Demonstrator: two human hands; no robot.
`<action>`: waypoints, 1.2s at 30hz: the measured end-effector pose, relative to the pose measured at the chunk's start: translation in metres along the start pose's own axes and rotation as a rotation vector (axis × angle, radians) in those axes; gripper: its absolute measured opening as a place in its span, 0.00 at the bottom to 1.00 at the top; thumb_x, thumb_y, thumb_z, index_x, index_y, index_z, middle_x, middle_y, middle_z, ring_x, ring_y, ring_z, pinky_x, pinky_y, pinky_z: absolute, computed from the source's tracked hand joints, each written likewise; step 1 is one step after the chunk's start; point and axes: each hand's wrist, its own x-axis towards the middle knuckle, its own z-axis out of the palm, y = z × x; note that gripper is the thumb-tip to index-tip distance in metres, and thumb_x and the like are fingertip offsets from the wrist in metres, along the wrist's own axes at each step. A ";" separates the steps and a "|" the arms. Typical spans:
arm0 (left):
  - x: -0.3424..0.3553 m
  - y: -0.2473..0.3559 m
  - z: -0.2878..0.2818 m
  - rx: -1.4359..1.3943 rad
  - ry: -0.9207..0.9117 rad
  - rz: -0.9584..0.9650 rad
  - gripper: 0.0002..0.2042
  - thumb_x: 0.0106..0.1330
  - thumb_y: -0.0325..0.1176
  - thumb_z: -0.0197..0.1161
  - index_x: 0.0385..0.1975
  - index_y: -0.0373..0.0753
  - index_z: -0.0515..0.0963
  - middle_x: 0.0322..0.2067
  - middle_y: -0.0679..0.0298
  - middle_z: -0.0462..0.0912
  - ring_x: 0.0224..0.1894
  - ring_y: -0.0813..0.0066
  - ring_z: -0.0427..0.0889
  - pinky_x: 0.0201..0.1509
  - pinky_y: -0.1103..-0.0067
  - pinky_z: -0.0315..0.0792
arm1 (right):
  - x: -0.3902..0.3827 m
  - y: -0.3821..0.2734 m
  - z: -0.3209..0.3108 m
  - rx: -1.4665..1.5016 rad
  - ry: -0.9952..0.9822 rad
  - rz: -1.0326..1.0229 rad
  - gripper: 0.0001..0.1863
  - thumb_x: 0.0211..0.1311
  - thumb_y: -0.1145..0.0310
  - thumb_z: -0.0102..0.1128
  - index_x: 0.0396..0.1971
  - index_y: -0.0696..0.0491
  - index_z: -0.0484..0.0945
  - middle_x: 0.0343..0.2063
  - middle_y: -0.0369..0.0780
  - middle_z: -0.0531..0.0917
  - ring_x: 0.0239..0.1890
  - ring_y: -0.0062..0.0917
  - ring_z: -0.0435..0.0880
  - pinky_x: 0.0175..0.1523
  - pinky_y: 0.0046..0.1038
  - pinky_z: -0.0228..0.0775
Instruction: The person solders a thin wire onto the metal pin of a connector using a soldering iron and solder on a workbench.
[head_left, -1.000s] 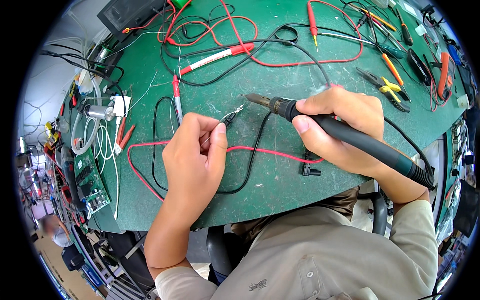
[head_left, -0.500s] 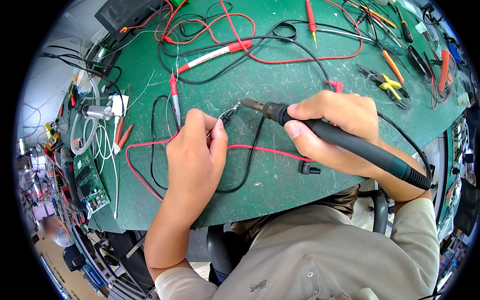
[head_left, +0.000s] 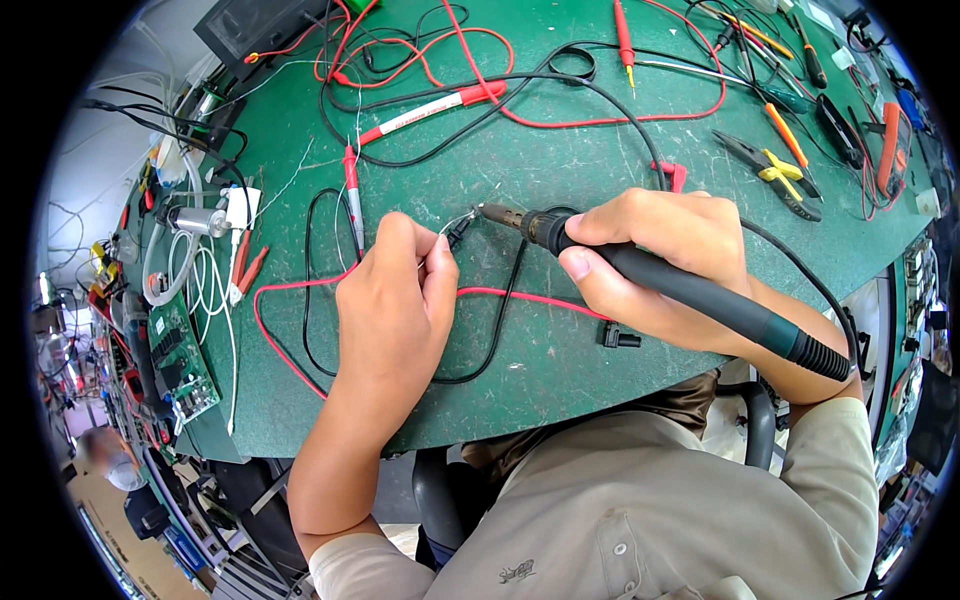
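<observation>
My right hand (head_left: pixel 670 260) is wrapped round the black handle of a soldering iron (head_left: pixel 700 295), its thumb and forefinger near the collar. The iron points left, and its tip meets the silvery end of a small black connector (head_left: pixel 458 236) lying on the bench. My left hand (head_left: pixel 392 305) is closed in a pinch on a thin silvery solder wire (head_left: pixel 447 228), which runs to the same spot as the tip. The pinched fingertips partly hide the wire. Beside the left hand lies a red and grey test probe (head_left: pixel 352 185).
Red and black test leads (head_left: pixel 470 70) loop across the green bench (head_left: pixel 560 400). A red-and-white marker (head_left: pixel 425 110) lies among them. Yellow-handled pliers (head_left: pixel 775 172) and a multimeter (head_left: pixel 890 150) are at the right. A circuit board (head_left: pixel 182 365) sits at the left edge.
The soldering iron and my right hand have shifted slightly left, bringing the tip onto the connector's end. My left hand keeps its pinch, almost still.
</observation>
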 end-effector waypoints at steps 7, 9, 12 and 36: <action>0.000 0.001 0.000 0.004 0.001 -0.008 0.07 0.68 0.24 0.62 0.30 0.32 0.70 0.21 0.61 0.78 0.22 0.79 0.78 0.27 0.79 0.72 | -0.001 0.000 0.002 -0.015 -0.013 0.008 0.08 0.53 0.75 0.71 0.33 0.58 0.81 0.24 0.41 0.85 0.21 0.28 0.86 0.24 0.24 0.75; 0.000 0.001 0.000 0.010 -0.008 -0.014 0.07 0.68 0.24 0.62 0.30 0.32 0.70 0.21 0.61 0.78 0.22 0.79 0.78 0.27 0.79 0.72 | -0.001 0.000 0.002 -0.024 -0.018 0.005 0.08 0.53 0.75 0.71 0.33 0.58 0.81 0.23 0.41 0.85 0.21 0.28 0.86 0.24 0.24 0.75; 0.001 0.002 0.000 0.015 -0.008 -0.010 0.07 0.68 0.24 0.62 0.30 0.32 0.71 0.21 0.60 0.78 0.22 0.78 0.78 0.27 0.79 0.72 | -0.001 0.000 0.001 -0.037 -0.027 0.003 0.08 0.53 0.75 0.71 0.32 0.58 0.81 0.23 0.40 0.85 0.21 0.28 0.86 0.24 0.24 0.75; -0.002 -0.003 -0.006 -0.066 0.005 -0.028 0.02 0.65 0.22 0.59 0.34 0.32 0.73 0.22 0.67 0.74 0.22 0.87 0.70 0.24 0.84 0.65 | 0.001 -0.001 -0.008 -0.069 0.047 -0.048 0.09 0.52 0.75 0.72 0.33 0.59 0.81 0.25 0.42 0.86 0.19 0.26 0.84 0.24 0.23 0.73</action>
